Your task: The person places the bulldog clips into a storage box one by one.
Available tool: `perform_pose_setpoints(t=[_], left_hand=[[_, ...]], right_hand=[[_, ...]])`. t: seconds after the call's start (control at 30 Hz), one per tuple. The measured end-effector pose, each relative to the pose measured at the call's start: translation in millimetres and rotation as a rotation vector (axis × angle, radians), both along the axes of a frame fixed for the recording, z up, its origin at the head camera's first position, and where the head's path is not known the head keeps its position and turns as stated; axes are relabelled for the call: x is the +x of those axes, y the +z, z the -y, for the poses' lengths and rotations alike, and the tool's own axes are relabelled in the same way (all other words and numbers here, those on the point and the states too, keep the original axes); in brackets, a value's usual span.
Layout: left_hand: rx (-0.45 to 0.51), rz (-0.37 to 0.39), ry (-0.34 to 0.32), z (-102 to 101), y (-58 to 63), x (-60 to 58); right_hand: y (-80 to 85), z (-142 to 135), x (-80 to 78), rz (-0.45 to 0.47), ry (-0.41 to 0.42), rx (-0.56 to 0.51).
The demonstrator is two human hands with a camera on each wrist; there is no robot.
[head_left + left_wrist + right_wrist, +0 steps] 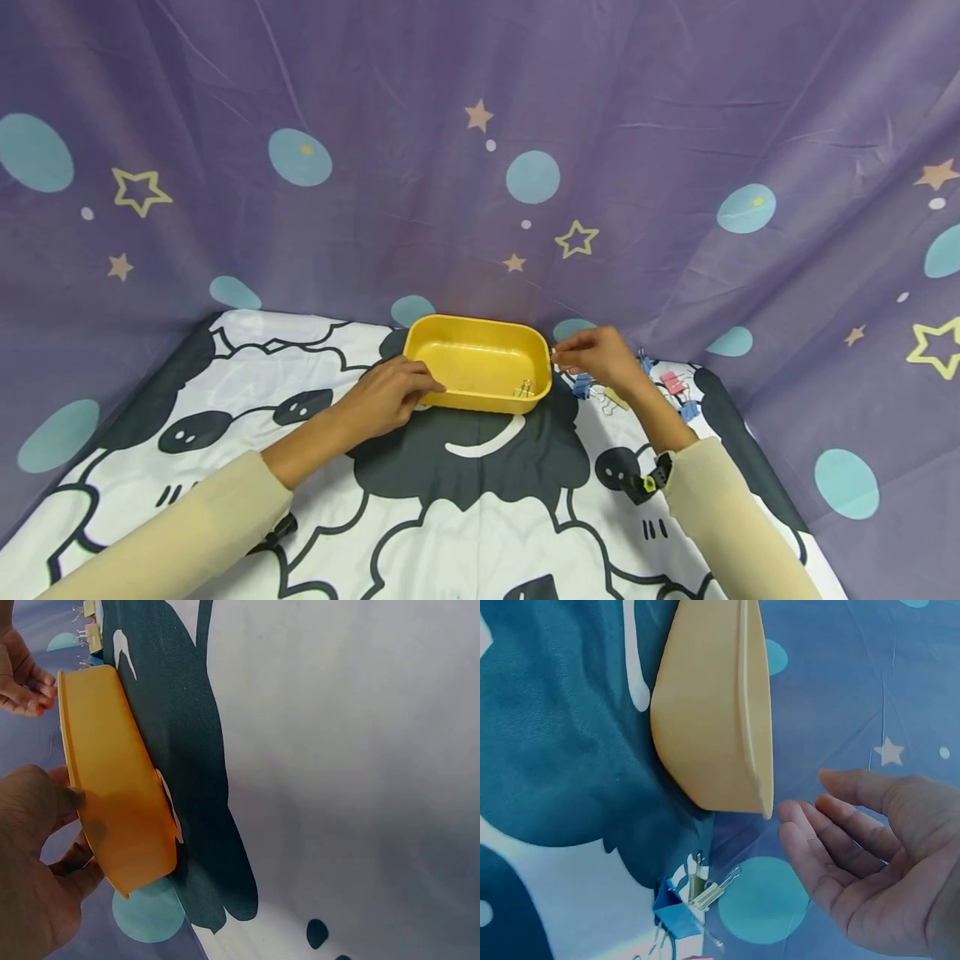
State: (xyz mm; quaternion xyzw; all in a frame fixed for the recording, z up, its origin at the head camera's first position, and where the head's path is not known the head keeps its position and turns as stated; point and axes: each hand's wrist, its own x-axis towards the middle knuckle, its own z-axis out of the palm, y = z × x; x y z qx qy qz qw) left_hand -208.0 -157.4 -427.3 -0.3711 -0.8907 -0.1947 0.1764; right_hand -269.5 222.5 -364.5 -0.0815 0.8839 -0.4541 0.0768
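Observation:
A yellow plastic bin (480, 402) stands at the back of the cloth-covered surface. My left hand (390, 392) grips its near left rim; in the left wrist view, the thumb lies on the outer wall and the fingers reach behind the rim. Inside the bin, toward its right end, lies a binder clip (524, 388) with silver wire handles. Just off the bin's right end is my right hand (870, 862), its fingers loosely bent and nothing between them. Below that hand, to the right of the bin, lie several binder clips, including a blue one (676, 913).
More binder clips, a pink one (672, 382) and a blue one (688, 410), lie near my right forearm. The cloth (480, 533) has a black and white sheep print. A purple curtain (420, 192) with stars and dots rises right behind the bin.

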Motion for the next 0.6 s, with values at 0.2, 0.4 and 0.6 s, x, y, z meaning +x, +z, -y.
perform_pose_setpoints(t=[0.2, 0.4, 0.6], left_hand=[[0.005, 0.016, 0.005, -1.0, 1.6, 0.6], [0.006, 0.02, 0.007, -1.2, 1.9, 1.4], [0.011, 0.022, 0.005, -1.1, 2.3, 1.2]], right_hand=[[-2.9, -10.8, 1.7, 0.098, -0.031, -0.137], [-6.6, -18.5, 3.2, 0.178, -0.081, -0.233], [-12.3, -33.1, 5.9, 0.199, -0.109, -0.294]])
